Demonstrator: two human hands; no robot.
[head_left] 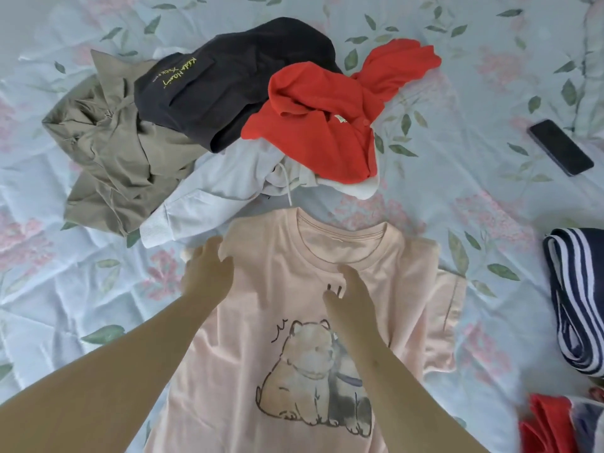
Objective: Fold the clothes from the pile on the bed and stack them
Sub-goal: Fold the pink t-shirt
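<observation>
Hands both sit on the peach T-shirt (402,289), which lies face up on the bed (65,305) directly beneath them. The left hand (207,273) covers the shirt's shoulder edge with fingers bent — whether they pinch the cloth I cannot tell. The right hand (348,297) lies flat just below the collar, fingers straight and together, pressing down. Beyond the fingertips sits the unfolded pile (228,93) — khaki, dark, red and white pieces. Well out past the right hand lies a folded striped garment (572,299).
</observation>
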